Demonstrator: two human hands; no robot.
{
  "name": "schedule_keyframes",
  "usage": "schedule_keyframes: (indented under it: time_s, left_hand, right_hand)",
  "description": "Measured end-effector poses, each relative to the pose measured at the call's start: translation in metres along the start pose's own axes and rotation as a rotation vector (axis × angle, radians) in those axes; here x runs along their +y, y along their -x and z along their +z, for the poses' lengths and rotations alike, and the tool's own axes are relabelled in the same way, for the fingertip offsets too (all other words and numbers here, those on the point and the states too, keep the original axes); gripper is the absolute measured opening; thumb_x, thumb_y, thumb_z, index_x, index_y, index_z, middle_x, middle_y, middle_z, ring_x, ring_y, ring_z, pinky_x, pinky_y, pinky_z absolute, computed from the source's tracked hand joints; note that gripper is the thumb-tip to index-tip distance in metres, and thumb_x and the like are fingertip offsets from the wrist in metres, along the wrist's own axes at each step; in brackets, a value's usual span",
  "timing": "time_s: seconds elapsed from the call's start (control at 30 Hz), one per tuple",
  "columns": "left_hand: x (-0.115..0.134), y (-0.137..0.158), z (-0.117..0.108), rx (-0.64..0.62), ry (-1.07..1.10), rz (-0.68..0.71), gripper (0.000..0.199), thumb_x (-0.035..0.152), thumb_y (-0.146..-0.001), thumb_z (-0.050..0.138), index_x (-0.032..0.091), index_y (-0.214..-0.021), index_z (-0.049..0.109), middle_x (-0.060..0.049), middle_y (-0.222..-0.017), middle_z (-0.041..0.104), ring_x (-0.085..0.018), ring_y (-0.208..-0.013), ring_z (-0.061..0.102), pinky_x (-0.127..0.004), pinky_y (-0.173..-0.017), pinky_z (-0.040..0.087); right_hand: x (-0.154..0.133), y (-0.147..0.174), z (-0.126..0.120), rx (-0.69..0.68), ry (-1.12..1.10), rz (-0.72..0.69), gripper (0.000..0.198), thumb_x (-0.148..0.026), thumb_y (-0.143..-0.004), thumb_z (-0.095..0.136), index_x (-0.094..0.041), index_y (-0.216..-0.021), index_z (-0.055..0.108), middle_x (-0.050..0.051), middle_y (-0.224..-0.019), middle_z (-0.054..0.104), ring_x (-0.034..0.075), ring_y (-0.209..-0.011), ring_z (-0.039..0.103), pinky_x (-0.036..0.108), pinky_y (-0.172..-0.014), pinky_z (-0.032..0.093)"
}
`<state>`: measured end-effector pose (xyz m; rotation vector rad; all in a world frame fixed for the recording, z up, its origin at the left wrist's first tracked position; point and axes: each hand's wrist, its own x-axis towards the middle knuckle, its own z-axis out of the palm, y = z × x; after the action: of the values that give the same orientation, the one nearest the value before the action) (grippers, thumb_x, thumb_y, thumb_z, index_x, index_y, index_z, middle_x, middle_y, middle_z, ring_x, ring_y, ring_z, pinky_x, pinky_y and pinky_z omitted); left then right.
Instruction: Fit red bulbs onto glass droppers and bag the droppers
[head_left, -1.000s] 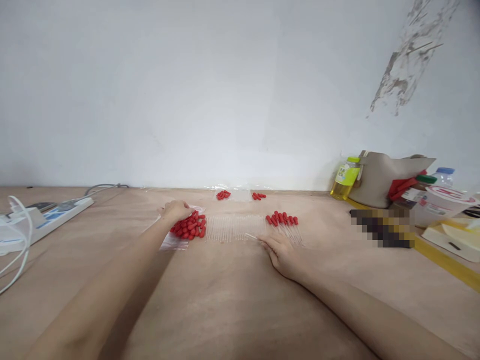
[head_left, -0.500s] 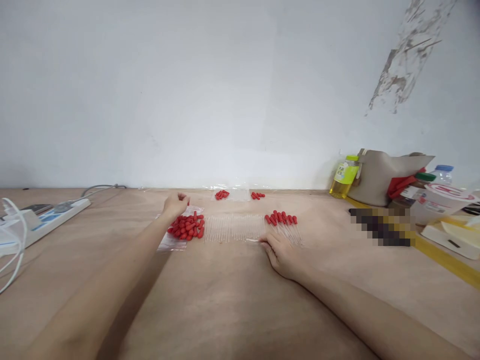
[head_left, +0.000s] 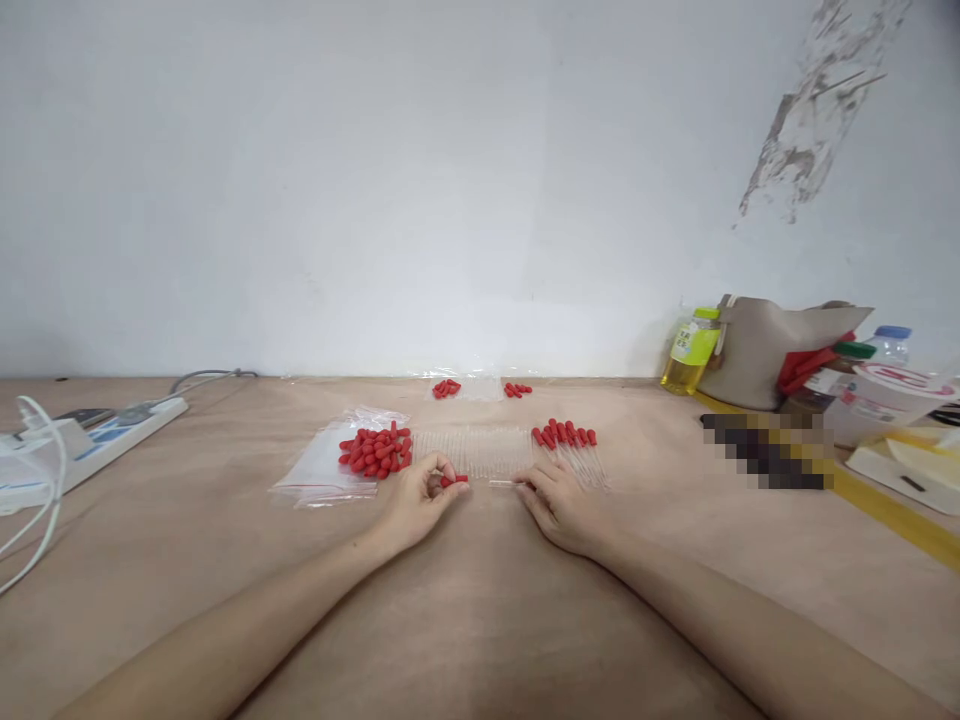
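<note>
Between the thumb and finger of my left hand [head_left: 417, 500] is a red rubber bulb [head_left: 456, 481], its end toward the right. My right hand [head_left: 564, 502] pinches a clear glass dropper tube [head_left: 501, 484] that points left at the bulb, a small gap apart. Behind both hands lies a row of bare glass tubes [head_left: 472, 452]. A heap of red bulbs [head_left: 373, 452] rests on a clear plastic bag [head_left: 315, 468] to the left. Right of the row are several droppers with red bulbs fitted [head_left: 566, 436], side by side.
By the wall lie more red bulbs [head_left: 446, 389] and clear plastic wrap [head_left: 480, 385]. A white power strip [head_left: 142, 428] with cables is at far left. On the right stand a yellow-green bottle [head_left: 688, 355], a grey bag [head_left: 750, 355] and a white tub [head_left: 885, 405].
My left hand has come from beside the bulb heap to the front middle, bringing a red bulb toward the tube. My right hand has stayed nearly in place.
</note>
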<state>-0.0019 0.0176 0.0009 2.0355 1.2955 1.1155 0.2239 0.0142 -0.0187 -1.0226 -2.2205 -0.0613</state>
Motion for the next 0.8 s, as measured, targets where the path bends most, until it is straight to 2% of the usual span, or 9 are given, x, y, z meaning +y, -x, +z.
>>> schedule_keyframes:
  time_s: [0.17, 0.3, 0.5, 0.8]
  left_hand:
    - [0.003, 0.002, 0.001, -0.015, -0.128, 0.119, 0.021, 0.032, -0.077, 0.055, 0.021, -0.096, 0.055, 0.000, -0.084, 0.064, -0.015, -0.072, 0.060, -0.023, -0.061, 0.045]
    - [0.002, 0.002, 0.000, -0.050, -0.239, 0.233, 0.017, 0.030, -0.079, 0.054, 0.022, -0.090, 0.063, -0.001, -0.084, 0.066, -0.016, -0.077, 0.060, -0.025, -0.068, 0.045]
    - [0.001, 0.003, 0.003, -0.079, -0.216, 0.271, 0.017, 0.027, -0.082, 0.051, 0.020, -0.092, 0.062, -0.001, -0.084, 0.066, -0.015, -0.076, 0.059, -0.024, -0.067, 0.044]
    - [0.001, 0.007, 0.004, -0.118, -0.399, 0.450, 0.016, 0.030, -0.085, 0.048, 0.022, -0.080, 0.062, 0.002, -0.073, 0.065, -0.015, -0.073, 0.053, -0.032, -0.076, 0.030]
  right_hand:
    - [-0.010, -0.006, 0.003, 0.054, -0.070, 0.006, 0.019, -0.021, -0.087, 0.037, -0.018, -0.090, 0.055, 0.004, -0.082, 0.062, 0.014, -0.079, 0.055, 0.029, -0.074, 0.037]
    - [-0.012, -0.006, 0.008, 0.043, -0.095, -0.021, 0.019, -0.022, -0.087, 0.037, -0.018, -0.093, 0.055, 0.004, -0.086, 0.062, 0.013, -0.079, 0.055, 0.029, -0.075, 0.035]
    - [-0.011, -0.005, 0.010, 0.011, -0.057, -0.040, 0.022, -0.022, -0.088, 0.036, -0.019, -0.095, 0.056, 0.003, -0.084, 0.063, 0.012, -0.076, 0.055, 0.030, -0.077, 0.031]
    - [-0.005, -0.007, 0.007, 0.025, -0.008, -0.138, 0.021, -0.018, -0.086, 0.042, -0.022, -0.089, 0.062, 0.001, -0.077, 0.065, 0.010, -0.067, 0.053, 0.033, -0.080, 0.021]
